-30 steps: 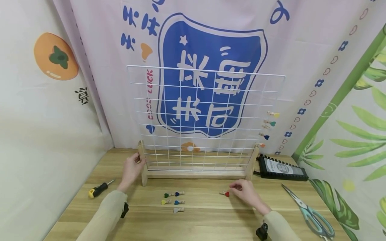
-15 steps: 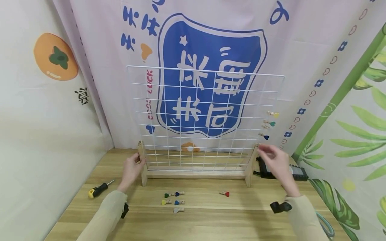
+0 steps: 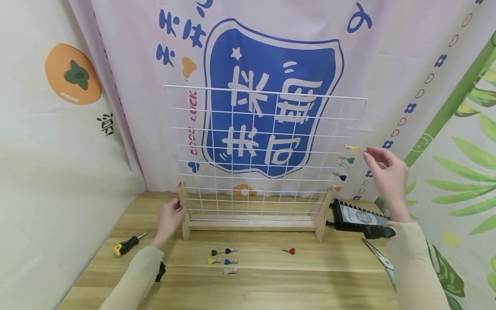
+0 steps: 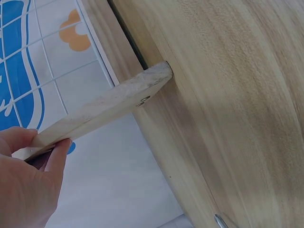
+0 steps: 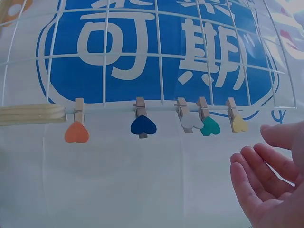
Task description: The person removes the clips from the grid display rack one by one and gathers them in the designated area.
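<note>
My left hand point(image 3: 169, 219) grips the left wooden upright point(image 4: 104, 102) of a stand, thumb on one side and fingers on the other. The stand bears a white wire grid point(image 3: 263, 91). Along the grid's right edge hang heart clothespins: orange point(image 5: 77, 132), dark blue point(image 5: 143, 125), white point(image 5: 191, 121), green point(image 5: 210, 126) and yellow point(image 5: 240, 124). Just beyond the yellow one is my right hand point(image 5: 273, 183), fingers loosely bent, thumb apart, nothing between them. On the table lie a red heart clothespin point(image 3: 290, 250) and, further left, several others, including a yellow one point(image 3: 212, 261).
A yellow-and-black screwdriver point(image 3: 127, 246) lies at the left of the wooden table point(image 3: 263, 288). To the right are a black ridged item with a grey label point(image 3: 360, 216) and scissors point(image 3: 377, 253), partly covered by my right arm. A printed curtain hangs behind the grid.
My right hand has risen from beside the red clothespin on the table, past the grid's lower right corner, to the yellow clothespin's height. The left hand stays on the upright.
</note>
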`<state>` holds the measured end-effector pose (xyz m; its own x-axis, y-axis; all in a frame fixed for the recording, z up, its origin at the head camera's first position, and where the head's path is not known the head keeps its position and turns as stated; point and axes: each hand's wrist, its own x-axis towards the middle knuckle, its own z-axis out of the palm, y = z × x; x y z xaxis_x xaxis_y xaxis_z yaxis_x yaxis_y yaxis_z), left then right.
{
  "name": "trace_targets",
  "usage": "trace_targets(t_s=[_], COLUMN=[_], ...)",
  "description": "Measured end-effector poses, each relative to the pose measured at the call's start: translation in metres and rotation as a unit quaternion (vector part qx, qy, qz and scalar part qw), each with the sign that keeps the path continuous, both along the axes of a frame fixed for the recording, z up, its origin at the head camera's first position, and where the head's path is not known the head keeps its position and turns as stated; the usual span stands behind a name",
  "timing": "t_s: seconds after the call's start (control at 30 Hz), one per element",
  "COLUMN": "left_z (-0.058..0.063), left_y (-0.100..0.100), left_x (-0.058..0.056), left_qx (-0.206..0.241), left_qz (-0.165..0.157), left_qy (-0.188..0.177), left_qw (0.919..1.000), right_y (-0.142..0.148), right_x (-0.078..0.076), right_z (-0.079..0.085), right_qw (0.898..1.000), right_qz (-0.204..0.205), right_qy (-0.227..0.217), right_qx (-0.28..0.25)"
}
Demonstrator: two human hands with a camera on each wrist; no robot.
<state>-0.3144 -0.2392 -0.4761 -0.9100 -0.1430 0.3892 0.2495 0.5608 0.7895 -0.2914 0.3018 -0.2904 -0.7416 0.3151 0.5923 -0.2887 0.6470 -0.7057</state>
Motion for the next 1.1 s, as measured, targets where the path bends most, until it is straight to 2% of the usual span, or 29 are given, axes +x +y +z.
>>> trace_targets(t_s=[0.13,0.27,0.57,0.9,1.1], left_z=[0.000,0.000,0.000,0.001,0.001], left_y=[0.000,-0.001,0.001,0.000,0.000], left_x=[0.001,0.001,0.001,-0.001,0.000], left_qx=[0.004,0.006,0.003,0.007,0.006], left_qz=[-0.003,-0.003,0.002,-0.004,-0.002], left_qy=[-0.004,-0.010,-0.008,-0.020,-0.019], left_qw=[1.0000,0.9999,1.0000,0.9998,0.9998], right_y=[0.003,0.001,-0.004,-0.004,-0.005], right_x=[-0.007,-0.013,-0.014,-0.014,-0.015], right_z=[0.004,0.003,0.003,0.004,0.004], right_qw=[0.999,0.998,0.999,0.999,1.000], right_qz=[0.010,0.024,0.020,0.012,-0.002], right_qy=[-0.028,-0.035,-0.026,-0.035,-0.016], right_qx=[0.029,0.045,0.014,0.013,-0.001])
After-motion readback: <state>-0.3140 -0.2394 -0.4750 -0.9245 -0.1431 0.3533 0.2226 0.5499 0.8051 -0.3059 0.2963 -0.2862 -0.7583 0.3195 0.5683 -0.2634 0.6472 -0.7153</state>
